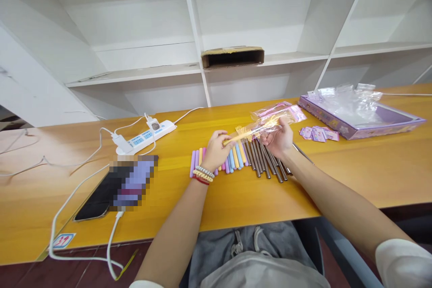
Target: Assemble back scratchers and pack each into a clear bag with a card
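My left hand (218,149) pinches the near end of a yellow back scratcher (241,136), which slants up to the right over the table. Around its far part is a clear plastic bag (266,125), held by my right hand (279,137) with the palm partly turned up. Just beneath my hands lies a row of pastel handles (232,159) in purple, yellow, pink and blue. Several dark metal rods (266,159) lie to their right. Yellow claw-shaped ends (240,130) show behind the held piece. A pink item in a clear bag (275,110) lies just beyond my right hand.
On the right stand a purple box (357,132) of clear bags (351,103) and a pile of small purple cards (317,133). A white power strip (148,135) with cables and a dark phone (101,193) lie left. A cardboard box (232,57) sits on the shelf.
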### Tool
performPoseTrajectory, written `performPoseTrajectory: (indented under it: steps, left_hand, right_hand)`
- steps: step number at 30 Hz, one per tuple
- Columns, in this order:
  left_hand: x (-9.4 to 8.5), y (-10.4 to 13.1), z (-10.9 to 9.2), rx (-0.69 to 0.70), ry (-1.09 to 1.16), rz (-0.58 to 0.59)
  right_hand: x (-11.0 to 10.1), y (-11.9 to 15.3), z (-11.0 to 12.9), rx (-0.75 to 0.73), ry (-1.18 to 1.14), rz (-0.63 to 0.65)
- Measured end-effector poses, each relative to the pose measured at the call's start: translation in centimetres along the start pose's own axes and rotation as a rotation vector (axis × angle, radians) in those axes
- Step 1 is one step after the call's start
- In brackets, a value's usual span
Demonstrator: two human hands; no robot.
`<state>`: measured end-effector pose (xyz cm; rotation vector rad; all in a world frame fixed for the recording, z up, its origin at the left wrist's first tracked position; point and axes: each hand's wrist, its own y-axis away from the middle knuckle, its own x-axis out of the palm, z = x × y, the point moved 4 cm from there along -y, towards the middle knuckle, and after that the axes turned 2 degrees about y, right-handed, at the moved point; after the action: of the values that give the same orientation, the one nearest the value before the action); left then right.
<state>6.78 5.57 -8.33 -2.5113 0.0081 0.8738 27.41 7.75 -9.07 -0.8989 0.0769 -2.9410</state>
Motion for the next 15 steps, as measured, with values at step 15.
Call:
performPoseTrajectory:
  steps: [15]
  left_hand:
    - [-2.0, -0.3, 0.0, 0.081, -0.085, -0.307]
  right_hand:
    - [-4.2, -2.6, 2.3, -0.06, -0.097, -0.26]
